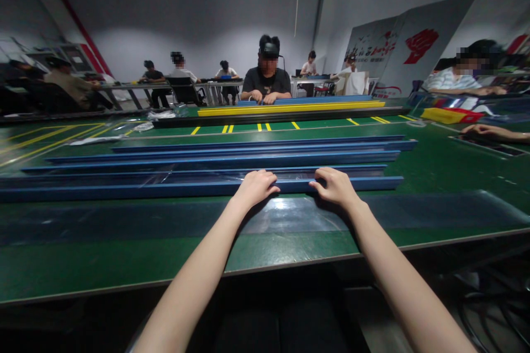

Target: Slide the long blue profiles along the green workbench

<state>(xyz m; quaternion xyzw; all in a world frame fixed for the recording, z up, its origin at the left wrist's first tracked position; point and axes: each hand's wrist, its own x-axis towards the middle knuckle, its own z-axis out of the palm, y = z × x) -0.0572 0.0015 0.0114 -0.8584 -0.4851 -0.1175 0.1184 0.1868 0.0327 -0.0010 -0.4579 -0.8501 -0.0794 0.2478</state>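
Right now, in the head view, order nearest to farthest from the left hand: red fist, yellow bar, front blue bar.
1. Front blue bar: at the left hand.
2. Yellow bar: across the table.
3. Red fist: background board, right.

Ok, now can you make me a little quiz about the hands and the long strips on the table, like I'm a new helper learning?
1. Fill the gap: the left hand and the right hand are both at a long strip coloured ____.
2. True or false: the two hands are touching each other.
3. What lies between that strip and the near table edge? A) a yellow strip; B) a see-through sheet; C) a chair.

Key: 1. Blue. 2. False, there is a gap between them. 3. B.
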